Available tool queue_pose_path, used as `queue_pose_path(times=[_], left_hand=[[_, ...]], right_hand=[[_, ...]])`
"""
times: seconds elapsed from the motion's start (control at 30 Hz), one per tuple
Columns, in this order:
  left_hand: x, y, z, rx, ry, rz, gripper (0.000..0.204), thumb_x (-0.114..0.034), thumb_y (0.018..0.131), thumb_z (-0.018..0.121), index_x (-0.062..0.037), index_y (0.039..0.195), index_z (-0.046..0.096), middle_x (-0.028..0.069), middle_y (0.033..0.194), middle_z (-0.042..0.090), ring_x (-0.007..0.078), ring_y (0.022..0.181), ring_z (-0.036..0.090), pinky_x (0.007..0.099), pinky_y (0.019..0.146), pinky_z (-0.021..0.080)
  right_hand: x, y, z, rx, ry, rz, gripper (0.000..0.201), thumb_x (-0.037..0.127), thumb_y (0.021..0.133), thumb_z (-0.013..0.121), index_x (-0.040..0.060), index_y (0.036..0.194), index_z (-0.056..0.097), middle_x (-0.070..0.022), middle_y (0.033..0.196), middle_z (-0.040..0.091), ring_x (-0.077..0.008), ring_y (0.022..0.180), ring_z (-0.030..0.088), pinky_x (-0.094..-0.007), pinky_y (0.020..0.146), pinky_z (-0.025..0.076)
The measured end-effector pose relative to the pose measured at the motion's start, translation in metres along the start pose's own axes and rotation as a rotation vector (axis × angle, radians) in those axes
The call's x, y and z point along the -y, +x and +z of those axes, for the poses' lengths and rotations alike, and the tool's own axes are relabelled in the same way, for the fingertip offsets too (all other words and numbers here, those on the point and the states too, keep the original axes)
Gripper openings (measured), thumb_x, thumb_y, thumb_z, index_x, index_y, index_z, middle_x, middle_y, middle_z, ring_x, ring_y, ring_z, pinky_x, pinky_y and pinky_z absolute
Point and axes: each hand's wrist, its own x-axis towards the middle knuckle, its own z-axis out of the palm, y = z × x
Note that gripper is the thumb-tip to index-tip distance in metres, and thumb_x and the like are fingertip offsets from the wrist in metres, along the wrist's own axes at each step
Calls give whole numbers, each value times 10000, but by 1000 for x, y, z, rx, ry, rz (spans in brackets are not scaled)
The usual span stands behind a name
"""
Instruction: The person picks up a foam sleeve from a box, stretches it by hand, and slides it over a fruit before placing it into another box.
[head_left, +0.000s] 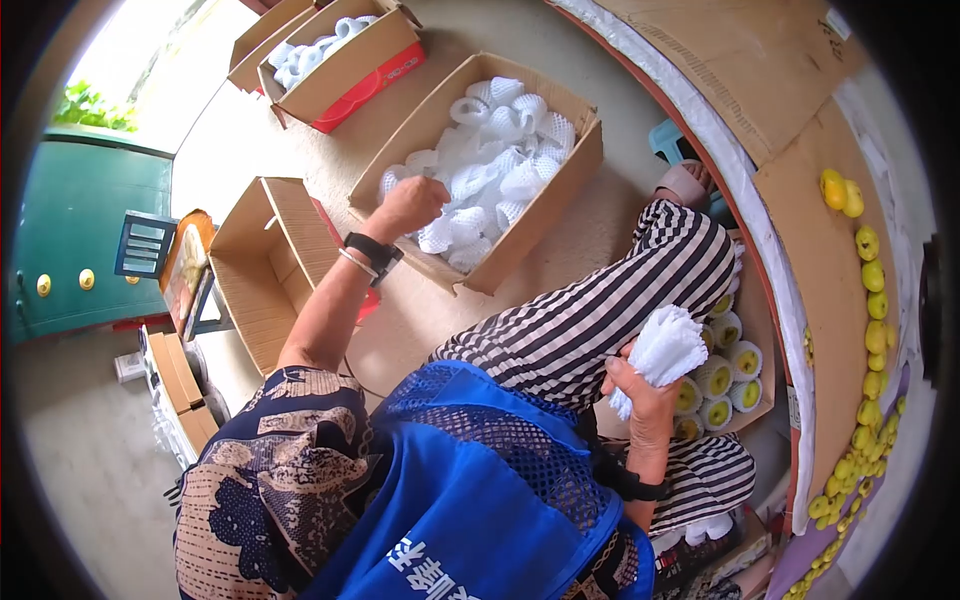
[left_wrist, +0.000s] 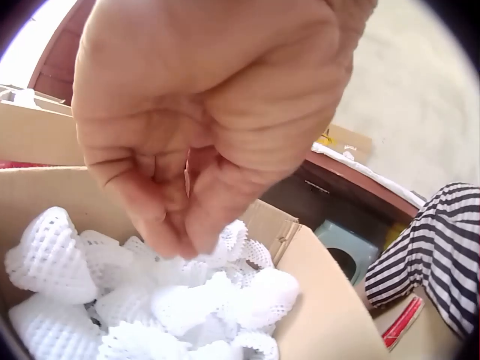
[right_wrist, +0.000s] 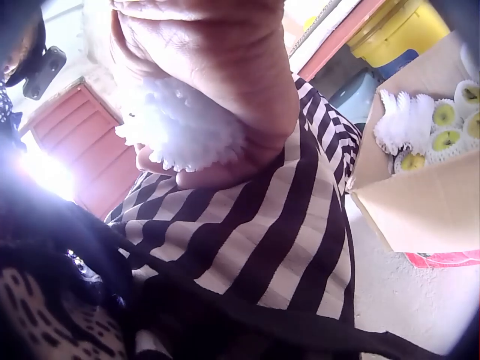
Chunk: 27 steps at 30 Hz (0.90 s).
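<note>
Meanwhile, left hand (head_left: 412, 207) over foam nets (head_left: 490, 165), right hand (head_left: 648, 400) around a bunch (head_left: 668, 345).

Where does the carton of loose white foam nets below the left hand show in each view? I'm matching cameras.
Head: the carton, upper centre, below the left hand.
Left wrist: lower left to lower centre.
Right wrist: not in it; the box at right holds netted fruit.
Shared landmark: the striped trousers.
</note>
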Motion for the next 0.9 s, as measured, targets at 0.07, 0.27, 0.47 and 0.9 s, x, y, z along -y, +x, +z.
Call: queue_pose_path(times=[0.07, 0.27, 0.47, 0.9], left_hand=[[-3, 1, 13, -49, 0, 81, 225, -72, 713, 616, -102, 900, 738, 119, 858, 708, 336, 849, 670, 404, 793, 533], [0, 11, 24, 369, 443, -101, 377, -70, 667, 650, -42, 1039, 707, 202, 1043, 686, 338, 1016, 646, 409, 920, 495], [18, 3, 14, -157, 245, 76, 336, 36, 676, 535, -63, 938, 719, 201, 905, 687, 341, 986, 640, 419, 943, 464], [-25, 11, -69, -455, -381, -18, 239, -194, 898, 607, 25, 959, 678, 93, 872, 691, 199, 794, 636, 316, 739, 496]], right_hand=[[-1, -2, -1, -3, 12, 1, 251, 47, 750, 757, -10, 933, 595, -58, 741, 607, -143, 573, 594, -255, 548, 487], [-4, -3, -3, -18, -2, 1, 255, 56, 754, 757, -8, 935, 590, -57, 735, 605, -141, 574, 593, -251, 555, 485], [-3, -3, -1, -9, 19, -16, 251, 56, 751, 755, -11, 931, 593, -57, 738, 609, -137, 564, 592, -251, 548, 484], [-1, -2, 1, 14, 30, -18, 237, 49, 747, 759, -5, 917, 601, -57, 756, 614, -143, 566, 596, -253, 538, 488]])
